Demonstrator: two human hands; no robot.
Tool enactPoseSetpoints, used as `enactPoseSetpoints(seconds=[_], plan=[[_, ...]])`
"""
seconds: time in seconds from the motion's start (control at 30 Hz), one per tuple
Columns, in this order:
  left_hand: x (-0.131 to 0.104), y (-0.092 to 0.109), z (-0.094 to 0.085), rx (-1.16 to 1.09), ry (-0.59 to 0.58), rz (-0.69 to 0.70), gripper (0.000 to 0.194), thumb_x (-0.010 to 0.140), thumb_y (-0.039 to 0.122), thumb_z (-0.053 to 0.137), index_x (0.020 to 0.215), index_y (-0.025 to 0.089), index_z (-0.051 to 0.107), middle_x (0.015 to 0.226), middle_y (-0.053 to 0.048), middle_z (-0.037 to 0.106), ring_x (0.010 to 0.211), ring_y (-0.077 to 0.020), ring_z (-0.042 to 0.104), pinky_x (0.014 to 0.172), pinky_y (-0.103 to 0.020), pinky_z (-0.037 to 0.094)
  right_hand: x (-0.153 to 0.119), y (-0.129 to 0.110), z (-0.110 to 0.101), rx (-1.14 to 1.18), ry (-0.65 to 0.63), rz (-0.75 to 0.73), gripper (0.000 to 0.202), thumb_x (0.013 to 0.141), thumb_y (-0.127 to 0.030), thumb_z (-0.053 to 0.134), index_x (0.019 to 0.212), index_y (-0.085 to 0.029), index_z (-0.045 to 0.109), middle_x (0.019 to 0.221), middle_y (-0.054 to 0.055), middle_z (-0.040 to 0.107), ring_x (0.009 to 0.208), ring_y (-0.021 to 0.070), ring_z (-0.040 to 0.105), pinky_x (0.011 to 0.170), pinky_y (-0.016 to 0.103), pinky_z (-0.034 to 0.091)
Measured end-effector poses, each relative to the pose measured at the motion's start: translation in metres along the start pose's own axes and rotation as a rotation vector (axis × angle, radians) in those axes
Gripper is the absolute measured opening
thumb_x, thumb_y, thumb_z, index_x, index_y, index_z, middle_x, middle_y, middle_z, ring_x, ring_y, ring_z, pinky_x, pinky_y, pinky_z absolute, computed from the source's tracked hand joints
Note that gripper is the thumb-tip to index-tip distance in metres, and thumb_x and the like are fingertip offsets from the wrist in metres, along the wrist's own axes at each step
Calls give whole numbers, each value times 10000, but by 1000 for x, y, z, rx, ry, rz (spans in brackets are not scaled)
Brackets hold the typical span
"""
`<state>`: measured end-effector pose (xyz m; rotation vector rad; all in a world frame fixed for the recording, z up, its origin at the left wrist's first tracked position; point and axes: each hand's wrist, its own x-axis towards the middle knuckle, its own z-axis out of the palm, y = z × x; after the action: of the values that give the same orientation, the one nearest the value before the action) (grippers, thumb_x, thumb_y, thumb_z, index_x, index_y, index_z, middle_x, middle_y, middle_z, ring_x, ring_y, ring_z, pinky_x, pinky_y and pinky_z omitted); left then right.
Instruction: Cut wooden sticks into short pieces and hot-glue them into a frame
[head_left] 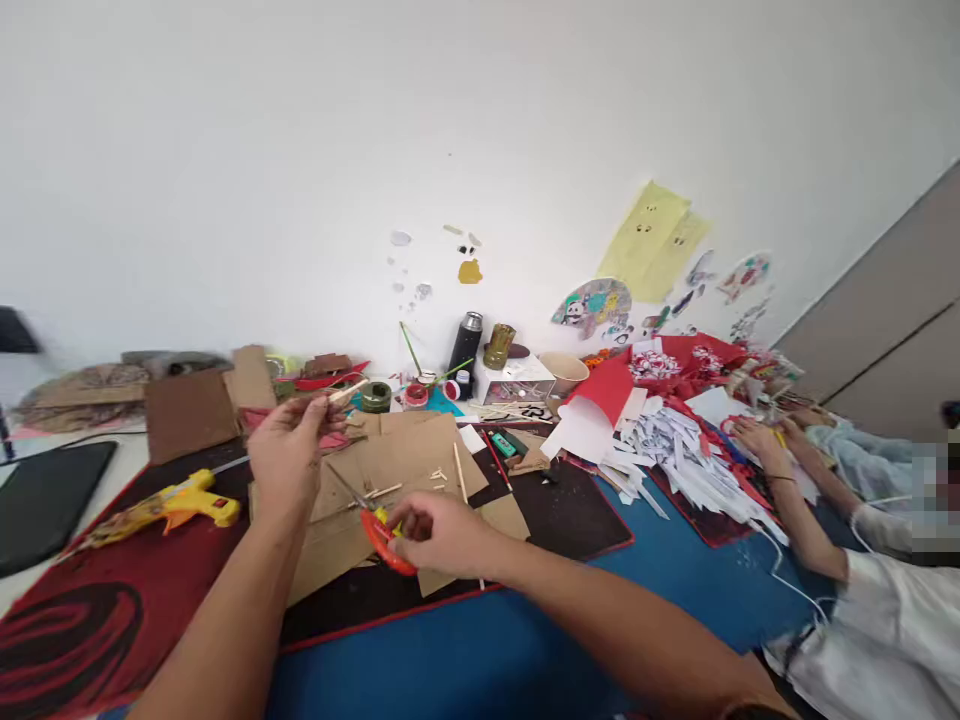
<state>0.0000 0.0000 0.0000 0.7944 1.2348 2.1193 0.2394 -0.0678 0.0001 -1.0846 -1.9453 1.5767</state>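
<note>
My left hand (289,450) is raised over the left side of the cardboard (420,450), its thumb and fingers pinched on a small bundle of thin wooden sticks (348,393). Lower and to the right, my right hand (435,535) grips scissors (381,540) with orange and yellow handles. Their blades point up and left, towards the left hand but apart from the sticks. Several short cut stick pieces (439,474) lie on the cardboard, and a longer stick (460,472) rests near its right side.
A yellow glue gun (180,500) lies on the red mat at left. Behind the cardboard stand a black thermos (466,345), tape rolls (376,397) and a white box (517,380). White paper strips (675,450) are heaped at right, near a co-worker's hands (761,445). A dark tablet (52,500) sits far left.
</note>
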Motion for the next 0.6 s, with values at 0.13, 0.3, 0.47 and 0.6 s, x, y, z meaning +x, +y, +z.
enactPoseSetpoints(seconds=[0.13,0.3,0.47,0.6], plan=[[4,1,-2,-6,25,1,379,698,476,844,887,171,723,759,-7,730,658,-152,689,645,-281,616,0,2,-18,277,98,-8,474,723,-376,945,1081,-177,706,820,-21,652,711,140,594,671,280,471],[-1,-6,1,38,-14,-52,379,689,474,842,878,170,720,773,-24,752,635,-160,698,626,-293,625,-17,-5,-33,729,83,-177,611,779,-586,935,1178,-214,659,836,-2,696,603,110,569,593,250,423],[-9,-10,2,123,-68,-85,357,745,470,827,907,164,740,774,-34,778,616,-162,714,597,-278,617,-8,-1,-23,805,-164,-140,513,855,-611,874,953,-202,580,792,1,709,452,75,510,492,239,371],[-10,-10,1,177,-74,-80,347,751,463,825,913,166,749,791,-42,793,636,-172,735,636,-295,641,9,5,-19,789,-170,-142,484,852,-544,893,1043,-191,622,800,-15,712,451,75,537,493,234,408]])
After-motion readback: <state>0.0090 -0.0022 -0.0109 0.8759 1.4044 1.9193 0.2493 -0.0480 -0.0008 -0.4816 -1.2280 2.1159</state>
